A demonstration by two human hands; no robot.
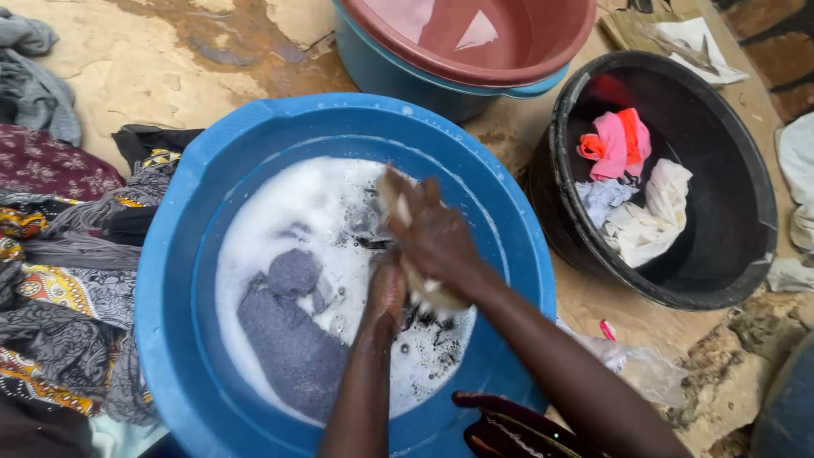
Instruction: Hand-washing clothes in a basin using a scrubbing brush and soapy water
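A: Fingers?
B: Right hand (pixel 432 233) was curled tight round a pale sudsy cloth (pixel 424 293). Left hand (pixel 386 293) was pressed against the same cloth from 7 o'clock, fingers buried in foam, spread can't tell.
A: Location?
B: Cloth sat centre of the blue basin (pixel 170 280), over suds. Grey garment (pixel 292 339) soaked at 8 o'clock.
A: Step?
B: Scrubbing, I'd judge. More rubbing needs firm two-hand grip.
A: Packaging?
B: Clear crumpled plastic bag (pixel 627 360) at 4 o'clock, no label legible. Black tub (pixel 746 195) at 2 o'clock.
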